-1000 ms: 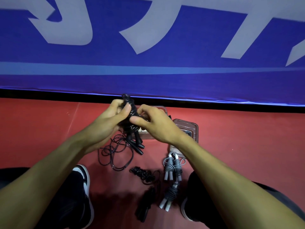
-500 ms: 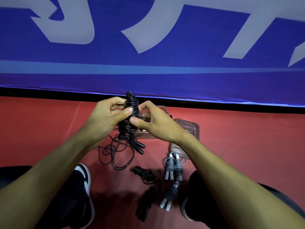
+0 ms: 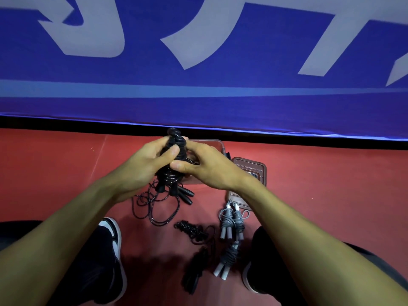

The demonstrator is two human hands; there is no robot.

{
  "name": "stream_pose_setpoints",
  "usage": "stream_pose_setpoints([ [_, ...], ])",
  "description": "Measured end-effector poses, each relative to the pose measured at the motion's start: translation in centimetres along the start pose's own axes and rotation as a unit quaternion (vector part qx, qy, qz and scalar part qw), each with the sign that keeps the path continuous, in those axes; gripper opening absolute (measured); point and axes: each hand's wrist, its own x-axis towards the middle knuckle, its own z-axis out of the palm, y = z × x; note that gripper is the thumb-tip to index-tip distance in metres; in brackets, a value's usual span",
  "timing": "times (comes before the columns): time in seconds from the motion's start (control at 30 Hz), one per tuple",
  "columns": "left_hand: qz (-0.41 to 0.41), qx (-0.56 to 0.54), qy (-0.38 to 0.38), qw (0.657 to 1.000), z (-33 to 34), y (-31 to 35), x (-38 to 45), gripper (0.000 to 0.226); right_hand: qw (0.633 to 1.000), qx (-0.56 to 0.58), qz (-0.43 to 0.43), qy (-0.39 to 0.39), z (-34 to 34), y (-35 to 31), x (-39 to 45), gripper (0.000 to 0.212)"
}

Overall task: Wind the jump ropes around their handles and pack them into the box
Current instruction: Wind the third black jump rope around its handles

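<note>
I hold a black jump rope [image 3: 176, 141], its cord coiled round the upright pair of handles, in front of me above the red floor. My left hand [image 3: 147, 164] grips the bundle from the left, thumb pressed on the coils. My right hand [image 3: 205, 165] pinches the cord on the right side. A loose black jump rope [image 3: 154, 206] lies tangled on the floor under my hands. The clear box [image 3: 217, 144] sits behind my right hand, mostly hidden; its lid [image 3: 250, 171] lies to the right.
Two wound grey jump ropes [image 3: 231, 219] [image 3: 227, 259] and two wound black ones [image 3: 191, 229] [image 3: 195, 272] lie between my feet. My shoes [image 3: 112, 235] flank them. A blue banner wall [image 3: 198, 62] closes the far side of the red floor [image 3: 331, 195].
The bundle has risen slightly and my hands have closed in on it; my right hand moved its pinch of cord across the coils.
</note>
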Motion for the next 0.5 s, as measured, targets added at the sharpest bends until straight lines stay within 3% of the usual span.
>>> stream_pose_setpoints([
  [0.13,-0.003,-0.025,-0.016,1.0,-0.21,0.44,-0.13,0.041,1.0,0.01,0.0,-0.008,0.07,-0.06,-0.09,0.043],
  [0.5,0.022,0.048,-0.048,0.997,-0.32,0.13,-0.09,0.035,1.0,-0.011,0.011,-0.027,-0.08,-0.09,-0.17,0.03],
])
